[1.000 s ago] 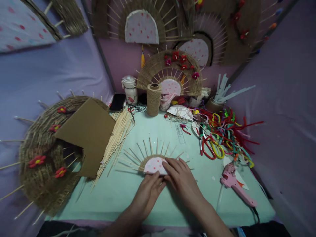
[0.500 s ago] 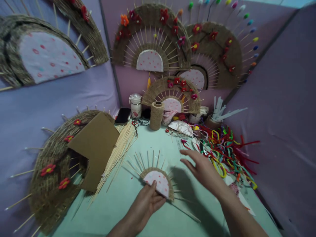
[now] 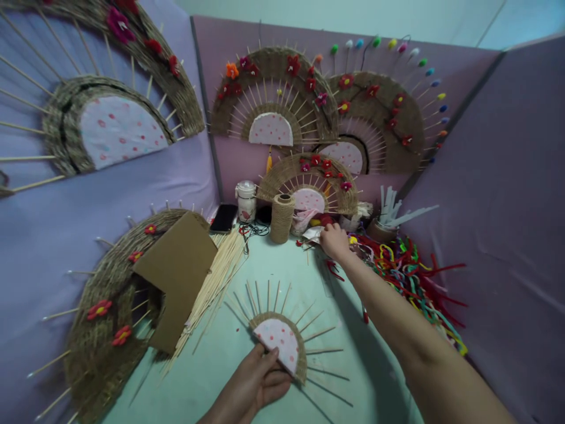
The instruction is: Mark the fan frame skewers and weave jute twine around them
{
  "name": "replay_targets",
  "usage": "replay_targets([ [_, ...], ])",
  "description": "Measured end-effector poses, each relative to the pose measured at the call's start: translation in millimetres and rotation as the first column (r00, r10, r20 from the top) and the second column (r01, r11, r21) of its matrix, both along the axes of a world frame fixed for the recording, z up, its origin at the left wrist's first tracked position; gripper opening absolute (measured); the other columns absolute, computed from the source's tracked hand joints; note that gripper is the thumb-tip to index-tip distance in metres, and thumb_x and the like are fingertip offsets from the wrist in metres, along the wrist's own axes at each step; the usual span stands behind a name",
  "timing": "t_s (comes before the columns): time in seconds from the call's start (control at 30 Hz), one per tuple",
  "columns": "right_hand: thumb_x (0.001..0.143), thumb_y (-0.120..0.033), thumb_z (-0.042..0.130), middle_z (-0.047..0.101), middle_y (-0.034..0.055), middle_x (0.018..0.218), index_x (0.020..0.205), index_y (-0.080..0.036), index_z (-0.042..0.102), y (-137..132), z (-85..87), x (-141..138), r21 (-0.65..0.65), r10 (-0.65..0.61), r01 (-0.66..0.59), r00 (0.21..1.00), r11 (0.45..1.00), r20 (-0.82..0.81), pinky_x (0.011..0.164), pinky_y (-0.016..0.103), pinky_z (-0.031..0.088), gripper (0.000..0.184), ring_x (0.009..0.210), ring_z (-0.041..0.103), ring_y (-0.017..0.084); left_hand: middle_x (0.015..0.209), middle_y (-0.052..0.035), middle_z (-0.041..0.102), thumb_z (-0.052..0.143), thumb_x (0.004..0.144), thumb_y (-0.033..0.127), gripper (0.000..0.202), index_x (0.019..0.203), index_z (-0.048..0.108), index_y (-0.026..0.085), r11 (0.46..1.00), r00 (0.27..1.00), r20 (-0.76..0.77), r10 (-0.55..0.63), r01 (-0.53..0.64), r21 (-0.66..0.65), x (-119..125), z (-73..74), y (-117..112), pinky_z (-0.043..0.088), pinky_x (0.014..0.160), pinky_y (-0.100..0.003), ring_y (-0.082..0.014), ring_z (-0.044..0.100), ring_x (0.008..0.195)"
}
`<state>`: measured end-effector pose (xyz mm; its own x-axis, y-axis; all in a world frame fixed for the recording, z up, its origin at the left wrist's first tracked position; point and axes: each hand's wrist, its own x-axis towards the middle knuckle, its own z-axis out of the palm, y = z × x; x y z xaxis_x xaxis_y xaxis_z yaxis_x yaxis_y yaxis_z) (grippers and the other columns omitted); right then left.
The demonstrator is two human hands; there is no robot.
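My left hand [image 3: 258, 380] grips the lower straight edge of a small half-round fan [image 3: 278, 344], thumb on its front. The fan has a white, pink-spotted centre, a woven twine band and thin sticks spreading outward. My right hand [image 3: 334, 240] is stretched to the back of the table, fingers bent down over a white flat piece [image 3: 312, 234]. The hand covers part of that piece, and whatever its fingertips hold is hidden. A roll of brown twine [image 3: 282, 221] stands just left of it.
A bundle of thin sticks [image 3: 216, 282] lies left, beside cut cardboard [image 3: 176, 265] leaning on a large woven fan [image 3: 101, 294]. Colourful pipe cleaners [image 3: 410, 277] heap at right, near a pot of white strips [image 3: 383, 229]. A phone [image 3: 223, 218] and lidded jar [image 3: 246, 203] stand behind.
My right hand has moved from above the table near the small fan forward to the white piece at the back. My left hand keeps the fan, now slightly lower in view.
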<state>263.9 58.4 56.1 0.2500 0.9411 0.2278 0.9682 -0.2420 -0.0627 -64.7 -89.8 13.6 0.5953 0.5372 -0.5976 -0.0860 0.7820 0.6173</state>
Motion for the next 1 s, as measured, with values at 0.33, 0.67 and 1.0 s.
replay_targets([
  [0.33,0.091,-0.029,0.042,0.068,0.0099,0.084,0.094,-0.015,0.061,9.3,85.5,34.2,0.306,-0.066,0.121,0.981,0.944,-0.184,0.066,0.028,0.040,0.023,0.073,0.059,0.020,0.086,-0.0094,0.069,0.065,0.073,0.060,0.053,0.100,0.055,0.016,0.974,0.974,-0.169,-0.149,0.175,0.146,-4.9,4.4,8.0,0.048,0.061,-0.024,-0.0152,0.067,0.070],
  [0.67,0.085,-0.033,0.059,0.059,-0.0016,0.067,0.078,-0.020,0.056,-14.6,156.9,6.8,0.807,0.513,0.050,0.748,0.588,-0.420,0.058,0.027,0.047,0.016,0.058,0.057,0.012,0.075,-0.0083,0.068,0.058,0.073,0.067,0.051,0.080,0.048,0.017,0.898,0.909,-0.334,-0.250,0.347,0.272,-9.3,2.6,11.6,0.031,0.043,-0.019,-0.0110,0.060,0.051],
  [1.0,0.068,-0.040,0.077,0.063,-0.0019,0.079,0.079,-0.021,0.059,-81.0,138.2,-56.9,0.494,0.489,0.222,0.084,0.840,-0.868,0.055,0.023,0.056,0.028,0.070,0.062,0.011,0.078,-0.0071,0.069,0.067,0.073,0.048,0.036,0.084,0.057,0.015,0.878,0.954,-0.212,-0.212,0.281,0.388,-3.2,25.1,19.8,0.040,0.050,-0.023,-0.0121,0.059,0.058],
])
